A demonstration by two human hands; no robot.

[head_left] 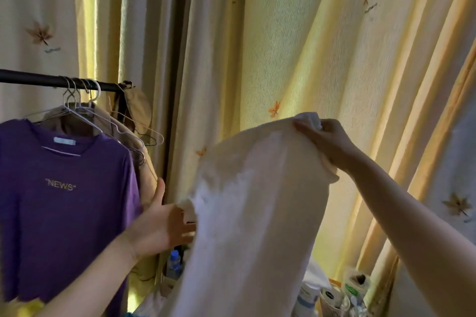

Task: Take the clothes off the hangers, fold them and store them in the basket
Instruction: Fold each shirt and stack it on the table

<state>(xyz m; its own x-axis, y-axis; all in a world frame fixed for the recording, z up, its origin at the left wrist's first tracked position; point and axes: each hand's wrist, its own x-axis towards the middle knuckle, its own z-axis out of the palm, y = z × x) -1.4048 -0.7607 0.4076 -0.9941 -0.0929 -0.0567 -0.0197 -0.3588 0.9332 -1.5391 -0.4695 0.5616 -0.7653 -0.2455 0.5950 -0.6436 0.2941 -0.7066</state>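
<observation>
1 white garment (pixel 257 213) held up mid-air, centre frame, in front of the curtain (pixel 296 59). R hand (pixel 327 141) grips its top corner, fingers curled round bunched cloth. L hand (pixel 164 226) at its lower-left edge, thumb up, fingers partly behind the cloth; can't tell if pinching. To the left: 1 purple tee (pixel 64 201) & 1 beige garment (pixel 148 162) on wire hangers (pixel 73 92), count unclear, on 1 black rail (pixel 38 79).
</observation>
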